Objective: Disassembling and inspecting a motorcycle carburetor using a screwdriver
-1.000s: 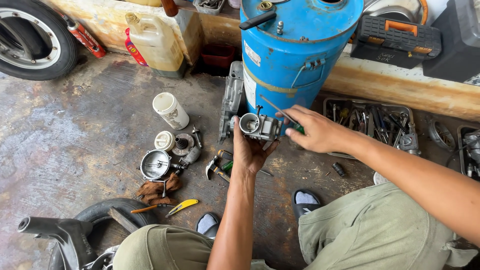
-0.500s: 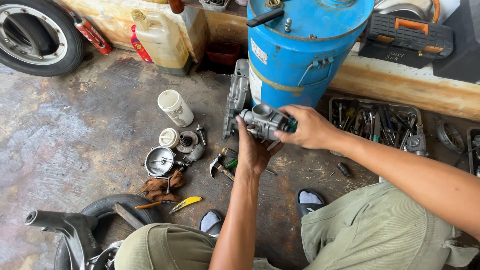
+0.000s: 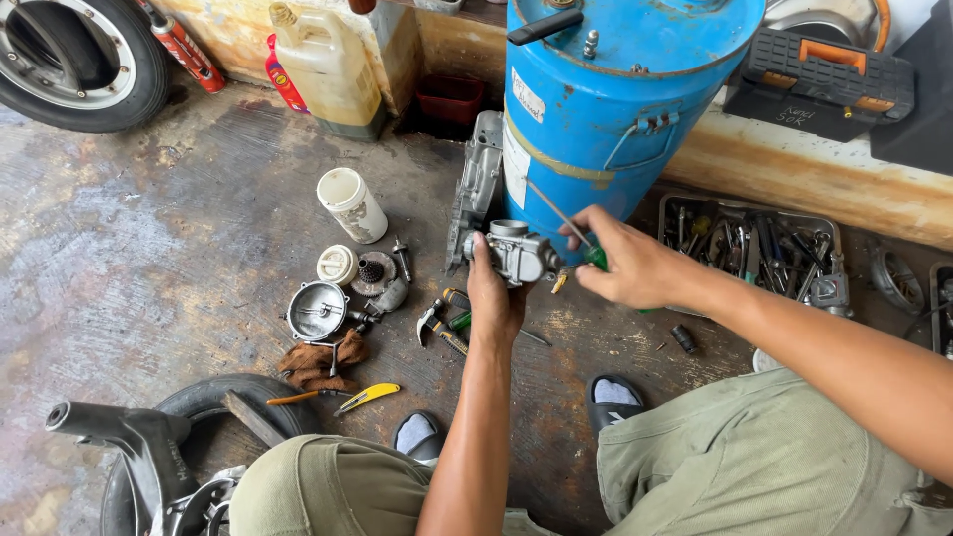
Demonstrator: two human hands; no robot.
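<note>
The left hand (image 3: 493,298) is gripping a grey metal carburetor (image 3: 516,253) from below, its fingers clenched around the body, holding it up in front of the blue drum (image 3: 606,99) near the middle of the view. At three o'clock from the carburetor, the right hand (image 3: 630,268) is pinching a green-handled screwdriver (image 3: 594,256), its fingers closed on the handle while the thin shaft is slanting up toward eleven o'clock across the drum's side.

The drum is carrying a pale rectangular label (image 3: 529,96) on its wall and a second pale patch lower down, beside a yellow band. At ten o'clock from the carburetor, a white cylindrical container (image 3: 350,204) is lying tilted on the concrete floor (image 3: 129,258), and below it a white round cap (image 3: 338,264) and a round metal cover (image 3: 317,311) are sitting just beside each other. At the top edge, a yellowish plastic jug (image 3: 328,65) is standing with a red flat package (image 3: 285,81) leaning at its nine o'clock side, and a red spray can (image 3: 186,52) is lying further to nine o'clock near a tyre (image 3: 74,60). A metal tray of tools (image 3: 759,248) is lying at three o'clock from the right hand.
</note>
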